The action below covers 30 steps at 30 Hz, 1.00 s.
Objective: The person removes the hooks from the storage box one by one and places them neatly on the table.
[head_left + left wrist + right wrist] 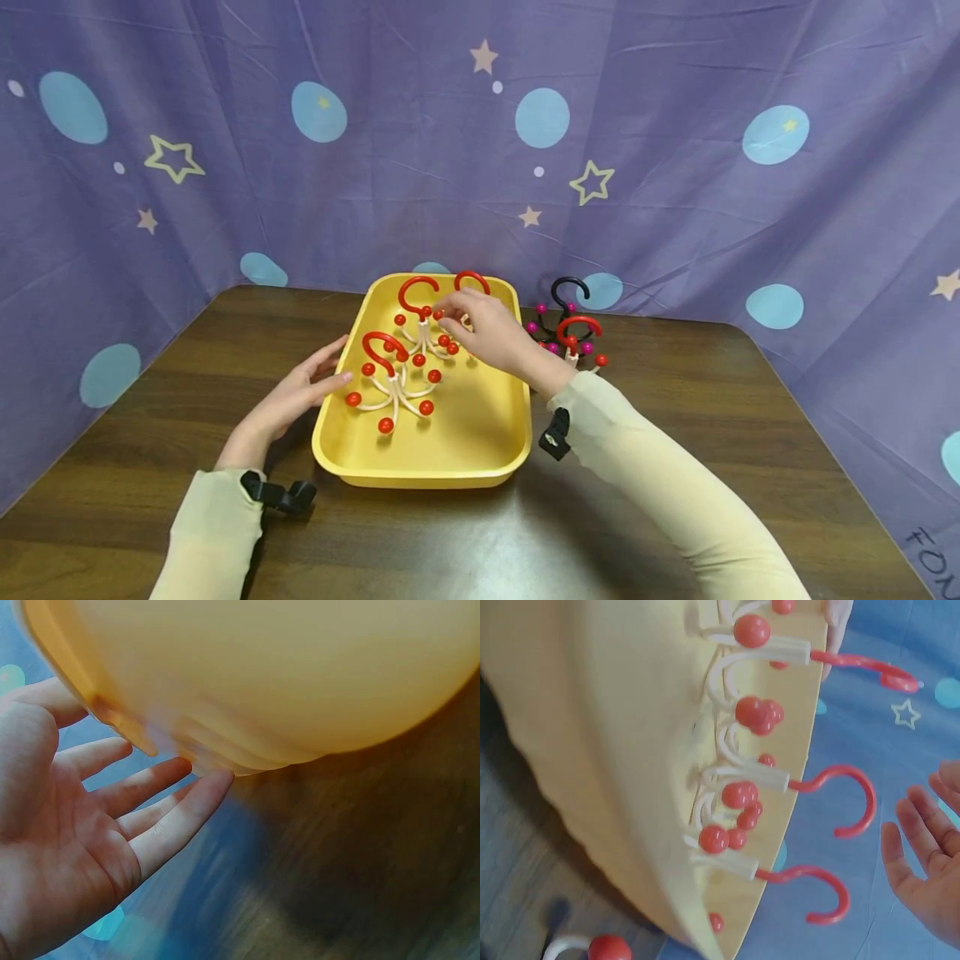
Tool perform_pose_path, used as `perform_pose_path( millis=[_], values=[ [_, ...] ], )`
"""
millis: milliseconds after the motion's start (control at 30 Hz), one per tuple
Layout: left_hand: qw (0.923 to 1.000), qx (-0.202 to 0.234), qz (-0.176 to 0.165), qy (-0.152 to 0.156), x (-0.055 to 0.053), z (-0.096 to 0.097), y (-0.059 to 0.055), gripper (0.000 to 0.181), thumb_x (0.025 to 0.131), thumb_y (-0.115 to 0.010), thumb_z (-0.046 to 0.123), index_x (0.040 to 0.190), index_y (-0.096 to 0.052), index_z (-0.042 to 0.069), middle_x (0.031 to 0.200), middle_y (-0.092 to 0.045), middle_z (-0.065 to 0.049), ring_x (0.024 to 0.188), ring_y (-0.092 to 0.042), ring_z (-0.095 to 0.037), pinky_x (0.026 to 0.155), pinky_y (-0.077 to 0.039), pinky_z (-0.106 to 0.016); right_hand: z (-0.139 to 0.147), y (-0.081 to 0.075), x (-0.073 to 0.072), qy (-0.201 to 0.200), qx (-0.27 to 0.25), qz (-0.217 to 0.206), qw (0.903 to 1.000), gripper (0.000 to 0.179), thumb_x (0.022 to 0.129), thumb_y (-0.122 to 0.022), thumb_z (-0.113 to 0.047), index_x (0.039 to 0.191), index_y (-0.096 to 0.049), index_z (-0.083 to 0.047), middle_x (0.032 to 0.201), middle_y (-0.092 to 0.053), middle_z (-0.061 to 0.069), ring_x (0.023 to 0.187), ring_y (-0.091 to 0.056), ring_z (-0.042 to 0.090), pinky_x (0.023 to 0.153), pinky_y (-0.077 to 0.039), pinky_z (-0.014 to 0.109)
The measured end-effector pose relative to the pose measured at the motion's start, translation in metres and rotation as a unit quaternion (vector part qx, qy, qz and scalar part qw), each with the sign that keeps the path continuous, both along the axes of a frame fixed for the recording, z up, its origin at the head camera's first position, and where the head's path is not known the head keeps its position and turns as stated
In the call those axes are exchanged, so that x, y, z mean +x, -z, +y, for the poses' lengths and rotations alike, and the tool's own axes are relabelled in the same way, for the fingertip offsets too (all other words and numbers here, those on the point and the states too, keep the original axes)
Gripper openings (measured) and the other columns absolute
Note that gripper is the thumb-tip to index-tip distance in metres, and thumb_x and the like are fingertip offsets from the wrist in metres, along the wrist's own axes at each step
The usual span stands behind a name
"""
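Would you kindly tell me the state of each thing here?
Yellow tray: open side up, holding three pieces
Near red-hooked piece: in tray, hook up
Far left red-hooked piece: in tray, hook up
Far right red-hooked piece: in tray, hook up
Black piece: outside tray, hook up
Outer red-hooked piece: outside tray, hook up
Left hand: fingers apart, at tray's left side
Right hand: above tray, holding nothing

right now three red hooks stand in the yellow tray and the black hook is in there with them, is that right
Not quite: the black hook is not in the yellow tray. The head view shows it outside, to the right of the tray. The three red hooks do stand in the tray.
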<state>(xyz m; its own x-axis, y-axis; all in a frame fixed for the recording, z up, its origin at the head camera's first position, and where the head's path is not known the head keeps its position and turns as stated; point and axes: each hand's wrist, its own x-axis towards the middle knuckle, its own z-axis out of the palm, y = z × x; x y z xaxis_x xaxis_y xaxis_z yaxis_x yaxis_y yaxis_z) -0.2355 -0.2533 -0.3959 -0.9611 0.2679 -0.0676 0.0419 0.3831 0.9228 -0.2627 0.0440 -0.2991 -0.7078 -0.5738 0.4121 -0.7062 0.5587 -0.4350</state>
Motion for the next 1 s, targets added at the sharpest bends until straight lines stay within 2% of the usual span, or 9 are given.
perform_pose_path(
  millis=[200, 433, 600, 1000],
  values=[
    [1.0000, -0.002, -0.002, -0.003, 0.001, 0.000, 0.000, 0.068, 0.092, -0.052, 0.029, 0.148, -0.012, 0.021, 0.139, -0.031, -0.025, 0.117, -0.043, -0.039, 0.085, -0.048, -0.043, -0.018, 0.002, 0.005, -0.006, 0.004, -0.009, 0.9999, 0.020, 0.091, -0.055, -0.022, 0.108, -0.062, -0.013, 0.095, -0.061, -0.004, 0.087, -0.056, 0.006, 0.076, -0.046, 0.022],
    [1.0000, 0.002, -0.002, 0.000, 0.002, -0.001, -0.001, 0.069, 0.092, -0.052, 0.030, 0.148, -0.011, 0.021, 0.139, -0.030, -0.025, 0.116, -0.044, -0.039, 0.085, -0.048, -0.043, -0.037, 0.003, 0.007, -0.015, 0.018, -0.038, 0.9990, 0.027, 0.091, -0.055, -0.027, 0.114, -0.059, -0.013, 0.098, -0.060, -0.003, 0.089, -0.055, 0.007, 0.078, -0.045, 0.021],
    [1.0000, 0.004, -0.002, 0.003, 0.002, -0.001, -0.002, 0.069, 0.092, -0.052, 0.031, 0.148, -0.012, 0.021, 0.139, -0.031, -0.025, 0.117, -0.044, -0.038, 0.086, -0.048, -0.044, -0.046, 0.005, 0.008, -0.021, 0.025, -0.039, 0.9987, 0.031, 0.091, -0.055, -0.029, 0.117, -0.057, -0.011, 0.105, -0.059, 0.000, 0.092, -0.056, 0.009, 0.078, -0.046, 0.019],
    [0.9999, 0.013, 0.000, 0.010, 0.005, 0.000, -0.007, 0.070, 0.093, -0.051, 0.031, 0.148, -0.010, 0.022, 0.141, -0.027, -0.027, 0.118, -0.043, -0.041, 0.086, -0.047, -0.045, -0.064, 0.010, 0.009, -0.028, 0.048, -0.040, 0.9976, 0.032, 0.091, -0.055, -0.025, 0.120, -0.055, -0.012, 0.105, -0.059, 0.000, 0.093, -0.056, 0.010, 0.079, -0.045, 0.019]
  ],
)
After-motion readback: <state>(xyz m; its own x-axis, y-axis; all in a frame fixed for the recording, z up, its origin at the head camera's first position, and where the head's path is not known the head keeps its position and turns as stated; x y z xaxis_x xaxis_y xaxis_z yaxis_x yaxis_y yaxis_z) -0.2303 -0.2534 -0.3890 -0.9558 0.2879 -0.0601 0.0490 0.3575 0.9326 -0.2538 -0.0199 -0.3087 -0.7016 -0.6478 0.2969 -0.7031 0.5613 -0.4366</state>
